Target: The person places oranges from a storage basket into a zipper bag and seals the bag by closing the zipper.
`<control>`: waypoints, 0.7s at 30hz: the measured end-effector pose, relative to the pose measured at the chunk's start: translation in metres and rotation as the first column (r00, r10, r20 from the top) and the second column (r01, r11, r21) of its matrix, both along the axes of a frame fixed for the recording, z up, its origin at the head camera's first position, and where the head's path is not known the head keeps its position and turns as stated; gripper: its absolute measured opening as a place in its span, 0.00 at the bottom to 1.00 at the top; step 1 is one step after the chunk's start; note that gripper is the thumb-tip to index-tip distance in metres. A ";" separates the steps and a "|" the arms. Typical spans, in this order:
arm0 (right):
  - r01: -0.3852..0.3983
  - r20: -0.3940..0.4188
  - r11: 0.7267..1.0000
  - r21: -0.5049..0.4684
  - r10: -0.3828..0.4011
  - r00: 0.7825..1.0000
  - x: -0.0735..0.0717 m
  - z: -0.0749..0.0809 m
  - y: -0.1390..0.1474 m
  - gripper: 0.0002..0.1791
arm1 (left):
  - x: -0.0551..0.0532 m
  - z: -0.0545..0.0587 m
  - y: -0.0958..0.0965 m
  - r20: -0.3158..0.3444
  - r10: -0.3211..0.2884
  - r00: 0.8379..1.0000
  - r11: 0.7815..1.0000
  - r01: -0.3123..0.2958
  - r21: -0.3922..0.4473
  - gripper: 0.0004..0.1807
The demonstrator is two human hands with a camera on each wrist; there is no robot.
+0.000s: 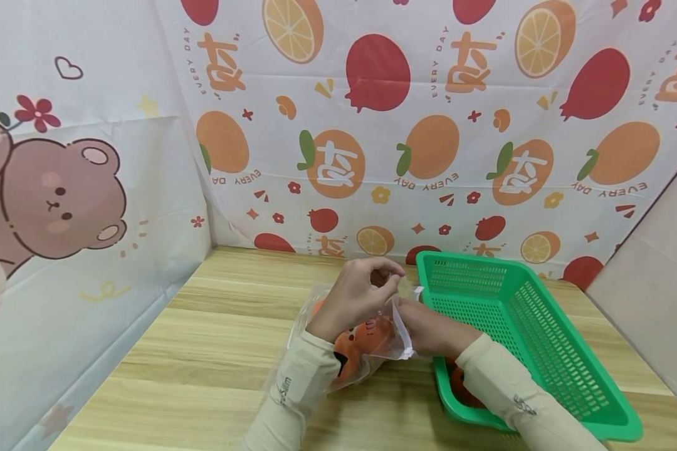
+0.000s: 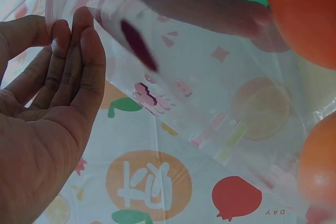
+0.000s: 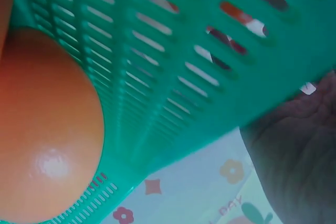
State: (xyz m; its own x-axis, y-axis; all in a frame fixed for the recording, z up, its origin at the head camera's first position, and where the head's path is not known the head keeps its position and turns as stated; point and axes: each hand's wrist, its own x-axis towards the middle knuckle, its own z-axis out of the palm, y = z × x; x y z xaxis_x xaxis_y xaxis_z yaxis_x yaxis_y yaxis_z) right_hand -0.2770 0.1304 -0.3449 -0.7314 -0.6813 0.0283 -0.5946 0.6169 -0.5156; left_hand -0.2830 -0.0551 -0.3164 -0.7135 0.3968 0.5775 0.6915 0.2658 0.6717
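Observation:
A clear plastic bag (image 1: 382,352) with a whitish strip along its mouth lies tilted on the table. Inside it are round orange things (image 1: 346,366), at least one with dark markings; in the left wrist view, two smooth orange curves (image 2: 307,14) show at the right. My left hand (image 1: 361,291) pinches the bag's edge between thumb and fingertips. Through the film in the left wrist view, my right hand (image 2: 210,6) reaches in at the mouth, fingers stretched out close to the upper orange thing. In the head view the bag and left hand hide the right fingers.
A green slotted plastic basket (image 1: 570,332) stands to the right, its left rim beside the bag and under my right forearm. An orange round thing (image 3: 50,129) sits in its near left corner. Behind the wooden table (image 1: 203,351) hangs a fruit-print cloth (image 1: 378,150).

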 end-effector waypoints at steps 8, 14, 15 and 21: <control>-0.059 -0.075 0.998 -0.016 0.058 0.996 -0.001 0.009 0.008 0.10 | -0.001 0.001 0.000 0.003 -0.006 1.000 1.000 0.006 0.000 0.06; -0.073 -0.084 0.997 0.035 0.076 0.994 0.001 0.009 0.012 0.16 | -0.001 0.000 0.001 0.006 0.002 1.000 1.000 -0.002 -0.001 0.06; -0.073 -0.079 0.997 0.040 0.076 0.994 0.001 0.008 0.012 0.16 | -0.001 0.000 0.001 0.005 0.004 1.000 1.000 -0.004 -0.001 0.06; -0.072 -0.061 0.996 0.059 0.076 0.995 0.001 0.007 0.012 0.12 | -0.001 -0.001 0.001 -0.001 0.002 1.000 1.000 -0.002 0.000 0.06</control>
